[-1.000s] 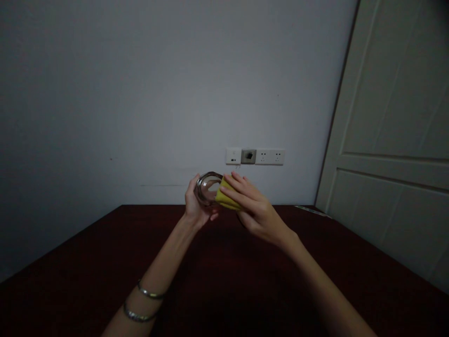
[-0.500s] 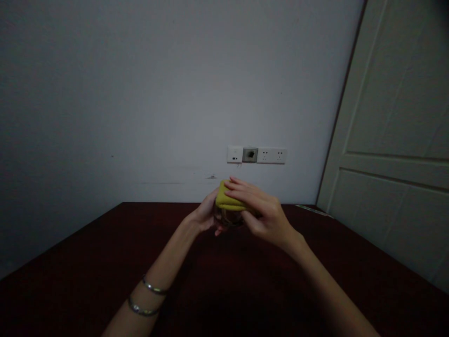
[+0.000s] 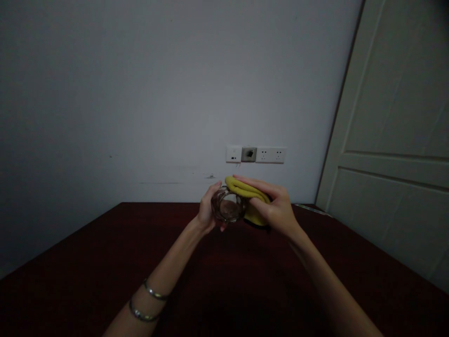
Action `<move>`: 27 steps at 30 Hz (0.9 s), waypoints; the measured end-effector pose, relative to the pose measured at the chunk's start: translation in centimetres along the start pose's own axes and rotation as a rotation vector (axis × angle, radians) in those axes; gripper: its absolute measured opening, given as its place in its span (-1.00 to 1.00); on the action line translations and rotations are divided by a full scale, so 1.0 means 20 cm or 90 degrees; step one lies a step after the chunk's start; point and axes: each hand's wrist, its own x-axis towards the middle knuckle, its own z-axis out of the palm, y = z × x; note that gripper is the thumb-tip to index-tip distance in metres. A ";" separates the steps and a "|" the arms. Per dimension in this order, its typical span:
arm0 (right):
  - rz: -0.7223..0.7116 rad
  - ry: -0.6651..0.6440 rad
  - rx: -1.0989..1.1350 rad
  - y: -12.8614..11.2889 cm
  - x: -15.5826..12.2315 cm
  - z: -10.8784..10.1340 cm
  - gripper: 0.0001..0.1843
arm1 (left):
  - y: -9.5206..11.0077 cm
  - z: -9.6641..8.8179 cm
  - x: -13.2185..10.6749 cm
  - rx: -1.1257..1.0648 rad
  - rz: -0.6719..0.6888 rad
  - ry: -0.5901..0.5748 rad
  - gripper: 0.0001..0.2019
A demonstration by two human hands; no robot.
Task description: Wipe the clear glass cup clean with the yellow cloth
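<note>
A small clear glass (image 3: 228, 207) is held above the dark red table (image 3: 105, 252), its round end turned toward me. My left hand (image 3: 207, 210) is wrapped round its left side, with two metal bangles on that forearm. My right hand (image 3: 272, 204) grips a folded yellow cloth (image 3: 245, 193) and presses it against the top and right side of the glass. The glass's far end is hidden behind the cloth and fingers.
A grey-white wall stands behind the table, with a row of white sockets (image 3: 256, 154) low on it. A pale panelled door (image 3: 393, 140) fills the right side. A thin flat strip (image 3: 310, 209) lies at the table's far right corner.
The glass has turned in my left hand, its round end now facing me. The yellow cloth has slid from on top of the glass to its upper right side.
</note>
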 end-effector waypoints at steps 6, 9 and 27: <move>0.100 0.019 0.056 0.00 0.01 0.01 -0.46 | 0.02 0.02 -0.01 -0.053 -0.033 -0.015 -0.38; 0.126 0.036 0.065 -0.01 0.02 0.01 -0.48 | 0.02 0.01 -0.01 -0.071 -0.041 -0.028 -0.40; 0.304 0.030 0.010 0.00 0.04 -0.03 -0.48 | -0.05 -0.02 0.03 -0.047 0.022 0.056 -0.40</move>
